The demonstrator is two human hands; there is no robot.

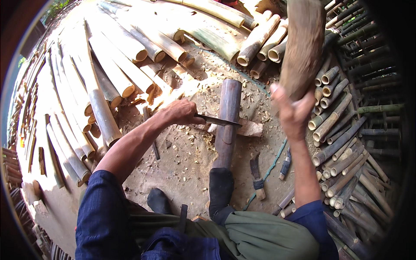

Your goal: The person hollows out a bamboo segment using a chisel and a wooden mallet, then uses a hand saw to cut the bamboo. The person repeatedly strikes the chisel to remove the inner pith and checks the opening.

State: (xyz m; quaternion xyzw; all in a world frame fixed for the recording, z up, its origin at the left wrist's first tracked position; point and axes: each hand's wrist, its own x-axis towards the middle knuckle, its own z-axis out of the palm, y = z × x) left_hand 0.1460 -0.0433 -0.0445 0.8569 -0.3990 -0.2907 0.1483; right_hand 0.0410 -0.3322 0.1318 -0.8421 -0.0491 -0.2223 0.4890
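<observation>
My left hand [181, 112] is closed round the handle of a knife. The dark blade [219, 121] lies crosswise over a short, thick bamboo section [229, 99]. Beneath the bamboo, a pale wooden block [251, 128] props it up off the ground. My foot in a dark sock [221, 186] touches the bamboo's near end. To the right, my right hand [295, 110] grips the lower end of a heavy wooden club [303, 47], raised upright and slightly blurred. The club is apart from the blade.
Long bamboo poles [104, 108] fan out at the left and far side. More cut bamboo [338, 173] is piled at right. A curved blade with a wooden handle [256, 175], a dark-wrapped tool [285, 164], a thin dark tool [151, 134] and a green cord [273, 164] lie among wood chips.
</observation>
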